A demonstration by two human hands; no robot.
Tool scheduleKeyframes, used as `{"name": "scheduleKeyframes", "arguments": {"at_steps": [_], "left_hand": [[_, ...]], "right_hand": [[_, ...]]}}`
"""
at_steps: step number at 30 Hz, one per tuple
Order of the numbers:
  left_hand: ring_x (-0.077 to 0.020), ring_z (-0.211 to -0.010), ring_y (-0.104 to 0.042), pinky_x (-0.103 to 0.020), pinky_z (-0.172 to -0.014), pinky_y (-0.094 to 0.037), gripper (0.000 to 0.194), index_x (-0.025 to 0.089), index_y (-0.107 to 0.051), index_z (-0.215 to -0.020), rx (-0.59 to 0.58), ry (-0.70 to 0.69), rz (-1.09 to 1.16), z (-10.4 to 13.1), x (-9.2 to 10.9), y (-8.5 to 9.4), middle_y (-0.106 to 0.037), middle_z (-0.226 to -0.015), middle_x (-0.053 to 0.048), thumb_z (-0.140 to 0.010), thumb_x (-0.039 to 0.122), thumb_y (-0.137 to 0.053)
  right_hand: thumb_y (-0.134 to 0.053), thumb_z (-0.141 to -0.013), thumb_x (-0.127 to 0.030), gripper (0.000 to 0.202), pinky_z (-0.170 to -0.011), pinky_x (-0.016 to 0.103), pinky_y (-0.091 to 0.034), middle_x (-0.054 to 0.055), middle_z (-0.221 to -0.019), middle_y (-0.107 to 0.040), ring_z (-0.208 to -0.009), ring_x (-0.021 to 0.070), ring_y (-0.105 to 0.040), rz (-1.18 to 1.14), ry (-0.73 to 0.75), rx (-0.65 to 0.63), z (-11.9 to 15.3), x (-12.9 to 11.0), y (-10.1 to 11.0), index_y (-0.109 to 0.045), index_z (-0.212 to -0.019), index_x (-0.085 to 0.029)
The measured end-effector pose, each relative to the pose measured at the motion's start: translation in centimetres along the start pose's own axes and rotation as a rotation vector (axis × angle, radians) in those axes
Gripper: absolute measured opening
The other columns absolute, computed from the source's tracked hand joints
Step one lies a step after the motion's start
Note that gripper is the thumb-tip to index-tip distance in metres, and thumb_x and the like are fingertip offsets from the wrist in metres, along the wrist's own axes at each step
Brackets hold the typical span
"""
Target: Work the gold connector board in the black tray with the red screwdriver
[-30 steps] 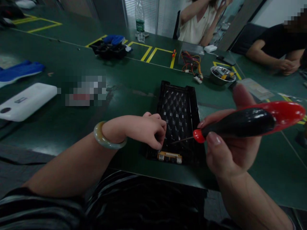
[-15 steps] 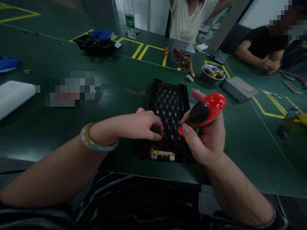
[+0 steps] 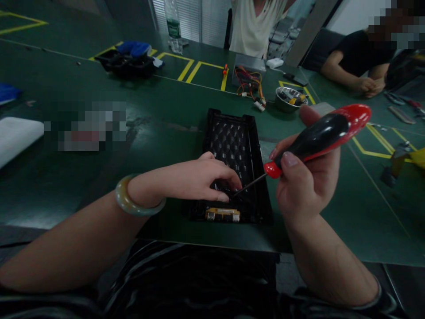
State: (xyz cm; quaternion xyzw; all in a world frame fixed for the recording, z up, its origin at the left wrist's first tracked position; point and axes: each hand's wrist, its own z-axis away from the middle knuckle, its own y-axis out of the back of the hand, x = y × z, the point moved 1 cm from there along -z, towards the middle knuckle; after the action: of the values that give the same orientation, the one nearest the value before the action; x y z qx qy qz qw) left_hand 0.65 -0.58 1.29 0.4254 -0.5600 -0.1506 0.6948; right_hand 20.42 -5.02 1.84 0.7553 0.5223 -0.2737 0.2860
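My right hand (image 3: 307,179) grips a screwdriver (image 3: 318,137) with a red and black handle, above the right side of a black plastic panel (image 3: 263,195). Its thin shaft slants down to the left. The tip lies close to the thumb of my left hand (image 3: 212,179), between thumb and fingers; whether they touch it I cannot tell. My left hand reaches over the panel with thumb and fingers apart. Along the panel's near end sits a small yellow-brown circuit board (image 3: 222,214) with metal ports. The panel has a honeycomb-like textured middle and lies on the green table.
Beyond the panel are a metal box with coloured cables (image 3: 250,82) and a metal bowl of parts (image 3: 290,98). A black tray (image 3: 122,64) with blue cloth and a water bottle (image 3: 173,29) stand farther left. Two people are across the table (image 3: 159,106).
My right hand has drawn the screwdriver up and to the right, baring its shaft. My left hand has shifted slightly right, its thumb and fingers spreading around the tip.
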Motion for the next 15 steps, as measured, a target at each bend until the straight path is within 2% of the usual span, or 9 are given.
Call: {"name": "scheduleKeyframes", "arguments": {"at_steps": [4,5,7,10,12,14,15], "left_hand": [[-0.0146,-0.097,-0.066,-0.030,-0.102,-0.030,0.017,0.028,-0.072,-0.108,-0.007,0.024,0.060,-0.1,0.3,-0.2,-0.077,-0.106,0.006,-0.094,0.034,-0.066],[-0.0146,-0.097,-0.065,-0.030,-0.102,-0.031,0.016,0.027,-0.073,-0.106,-0.003,0.031,0.069,-0.1,0.4,-0.2,-0.077,-0.104,0.006,-0.094,0.035,-0.066],[-0.0148,-0.097,-0.065,-0.028,-0.100,-0.033,0.015,0.026,-0.073,-0.104,0.002,0.042,0.077,-0.2,0.6,-0.4,-0.076,-0.104,0.005,-0.095,0.036,-0.065],[-0.0151,-0.097,-0.064,-0.028,-0.099,-0.034,0.015,0.025,-0.072,-0.102,-0.009,0.061,0.064,-0.4,0.8,-0.7,-0.076,-0.104,0.005,-0.096,0.035,-0.063],[-0.0153,-0.097,-0.065,-0.029,-0.100,-0.033,0.015,0.025,-0.072,-0.102,-0.023,0.071,0.052,-0.6,0.8,-1.0,-0.076,-0.103,0.005,-0.098,0.034,-0.060],[-0.0156,-0.098,-0.065,-0.031,-0.101,-0.030,0.017,0.026,-0.073,-0.103,-0.039,0.070,0.034,-0.8,0.7,-1.3,-0.076,-0.103,0.005,-0.099,0.034,-0.059],[-0.0163,-0.100,-0.064,-0.032,-0.101,-0.029,0.017,0.028,-0.074,-0.104,-0.044,0.065,0.018,-0.9,0.7,-1.5,-0.075,-0.104,0.004,-0.100,0.035,-0.059]], "right_hand": [[-0.048,-0.094,-0.050,0.045,-0.061,0.037,-0.051,0.005,-0.095,-0.064,-0.074,0.0209,-0.061,0.092,-0.015,0.039,-0.4,0.4,0.4,-0.046,-0.136,-0.033],[-0.048,-0.094,-0.050,0.045,-0.062,0.037,-0.052,0.005,-0.098,-0.065,-0.075,0.0211,-0.062,0.090,-0.014,0.043,-0.4,0.4,0.5,-0.046,-0.136,-0.033],[-0.049,-0.094,-0.052,0.045,-0.063,0.037,-0.053,0.007,-0.119,-0.064,-0.077,0.0203,-0.063,0.088,-0.010,0.054,-0.3,0.2,0.6,-0.047,-0.134,-0.033],[-0.048,-0.094,-0.052,0.047,-0.063,0.036,-0.054,0.007,-0.150,-0.049,-0.080,0.0184,-0.065,0.126,-0.014,0.047,-0.1,-0.2,0.6,-0.044,-0.136,-0.032],[-0.048,-0.094,-0.046,0.047,-0.065,0.035,-0.055,0.006,-0.157,-0.042,-0.079,0.0165,-0.064,0.126,0.007,0.046,0.0,-0.5,0.7,-0.041,-0.138,-0.032],[-0.050,-0.093,-0.041,0.047,-0.070,0.036,-0.057,0.005,-0.157,-0.042,-0.079,0.0156,-0.064,0.092,0.038,0.055,0.0,-0.8,1.0,-0.041,-0.139,-0.032],[-0.051,-0.093,-0.040,0.048,-0.075,0.037,-0.058,0.005,-0.156,-0.043,-0.083,0.0168,-0.065,0.088,0.020,0.017,0.0,-1.0,1.2,-0.041,-0.139,-0.033]]}}
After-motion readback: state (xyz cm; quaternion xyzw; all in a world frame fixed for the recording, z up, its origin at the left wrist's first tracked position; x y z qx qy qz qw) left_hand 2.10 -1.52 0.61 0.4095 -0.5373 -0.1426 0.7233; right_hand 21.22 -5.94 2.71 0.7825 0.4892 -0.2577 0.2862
